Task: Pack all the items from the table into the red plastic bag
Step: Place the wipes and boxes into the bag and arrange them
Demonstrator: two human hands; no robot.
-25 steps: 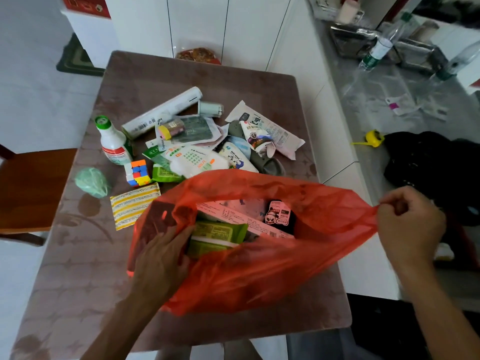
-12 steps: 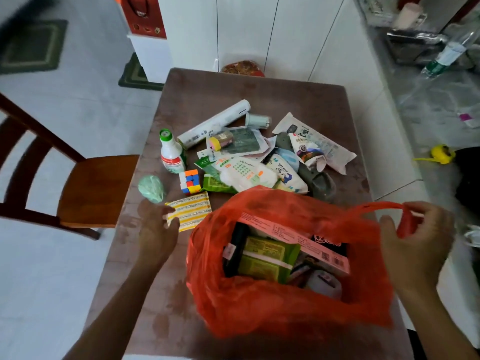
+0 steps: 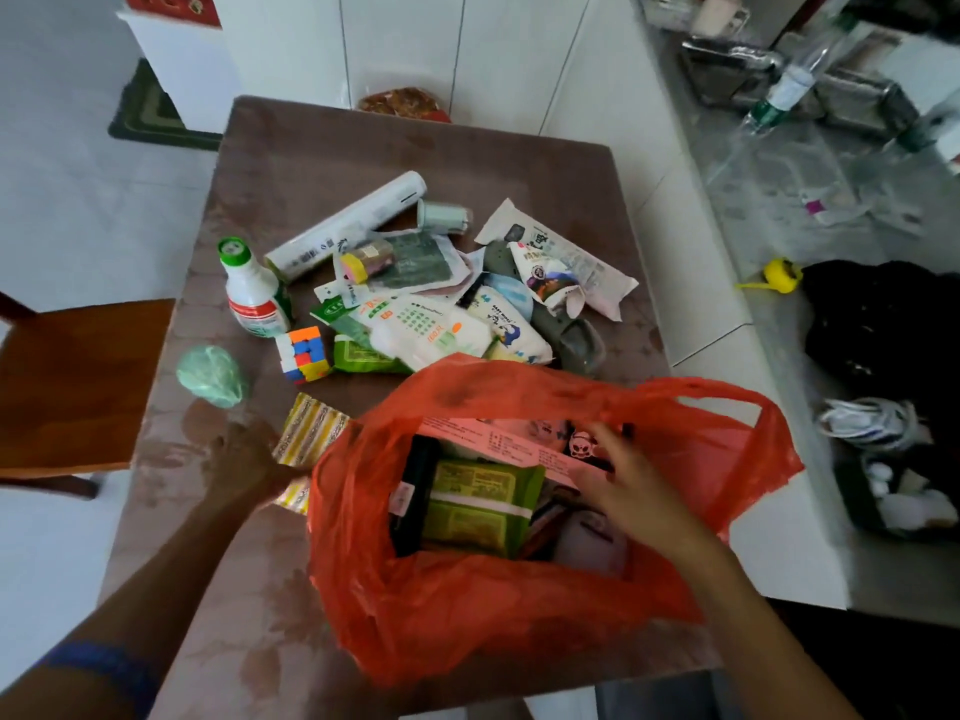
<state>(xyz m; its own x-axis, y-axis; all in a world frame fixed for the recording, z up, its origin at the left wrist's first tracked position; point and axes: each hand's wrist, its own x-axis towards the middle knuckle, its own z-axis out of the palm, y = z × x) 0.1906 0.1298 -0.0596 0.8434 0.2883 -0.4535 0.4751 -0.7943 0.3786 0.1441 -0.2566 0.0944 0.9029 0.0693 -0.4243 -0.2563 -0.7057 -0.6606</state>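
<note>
The left hand (image 3: 249,462) pinches the flat, light, bendable yellow striped packet (image 3: 306,433) near the worktop's left edge, while the right hand (image 3: 628,485), fingers loosely spread, reaches into the flimsy red plastic bag (image 3: 467,615).

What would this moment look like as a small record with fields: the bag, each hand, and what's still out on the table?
bag: red plastic bag, mouth open, green packet inside
left hand: left hand grips the yellow striped packet beside the bag
right hand: right hand reaches into the bag, fingers spread
left on table: white bottle, puzzle cube, white roll, more packets
</note>
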